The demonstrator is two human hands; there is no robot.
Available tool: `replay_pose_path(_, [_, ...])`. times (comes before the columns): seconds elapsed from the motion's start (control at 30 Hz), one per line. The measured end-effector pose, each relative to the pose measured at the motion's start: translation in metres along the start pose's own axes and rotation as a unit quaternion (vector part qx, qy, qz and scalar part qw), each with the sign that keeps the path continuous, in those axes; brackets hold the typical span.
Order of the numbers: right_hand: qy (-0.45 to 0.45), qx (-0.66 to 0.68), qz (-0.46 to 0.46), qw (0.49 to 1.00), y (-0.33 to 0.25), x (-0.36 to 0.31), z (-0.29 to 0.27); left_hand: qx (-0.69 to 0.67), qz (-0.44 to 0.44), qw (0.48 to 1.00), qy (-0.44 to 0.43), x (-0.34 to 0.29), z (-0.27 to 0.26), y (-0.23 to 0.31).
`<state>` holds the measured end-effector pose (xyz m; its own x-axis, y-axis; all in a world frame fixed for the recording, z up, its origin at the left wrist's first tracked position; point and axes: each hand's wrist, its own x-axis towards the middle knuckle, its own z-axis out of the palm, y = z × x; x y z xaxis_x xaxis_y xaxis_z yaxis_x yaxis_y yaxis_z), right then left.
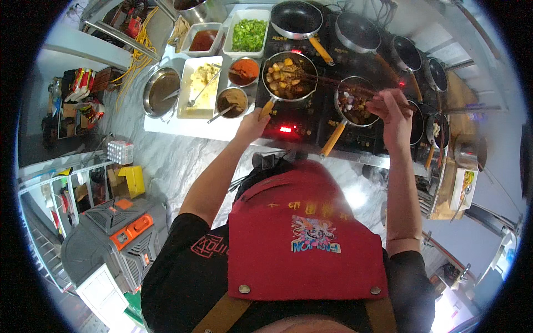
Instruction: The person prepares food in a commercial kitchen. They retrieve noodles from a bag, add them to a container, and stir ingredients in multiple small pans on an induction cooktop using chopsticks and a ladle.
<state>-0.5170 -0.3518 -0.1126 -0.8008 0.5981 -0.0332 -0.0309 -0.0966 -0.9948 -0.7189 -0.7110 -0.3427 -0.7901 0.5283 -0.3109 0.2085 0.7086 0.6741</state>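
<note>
My left hand (254,125) is wrapped round the yellow wooden handle (267,107) of a small frying pan (290,100). Glossy browned chunks (284,76), some orange-yellow, fill that pan. In my right hand (393,107) are long dark chopsticks (345,85), pointing left, their tips at the right side of the held pan. Beneath the chopsticks and beside my right hand is a second small pan (355,124), with chopped purple-white pieces and dark bits in it. Its wooden handle (333,139) points toward me, untouched.
Left of the burners stand a tray of chopped green vegetables (249,35), a tub of dark red sauce (203,40), a pale yellow tray (186,105), bowls of red powder (243,72) and brown powder (232,101), and a steel pot (161,92). Several more pans (358,32) sit behind and right.
</note>
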Motion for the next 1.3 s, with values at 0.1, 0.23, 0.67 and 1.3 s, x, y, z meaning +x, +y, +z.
replay_pose_path(0.1, [0.025, -0.013, -0.021, 0.999, -0.014, -0.009, -0.002, 0.008, -0.005, 0.999, -0.034, -0.016, -0.01, 0.0])
replay_pose_path(0.23, [0.017, -0.01, -0.023, 1.0, -0.001, -0.011, -0.016, 0.037, -0.007, 0.999, -0.032, -0.008, -0.009, 0.001])
replay_pose_path(0.67, [0.006, -0.047, -0.033, 0.998, -0.003, -0.005, -0.023, 0.023, -0.016, 1.0, 0.003, -0.023, 0.021, 0.014])
replay_pose_path(1.3, [-0.043, 0.099, -0.062, 0.992, 0.019, -0.017, -0.052, -0.054, 0.007, 0.99, 0.127, -0.045, 0.007, -0.004])
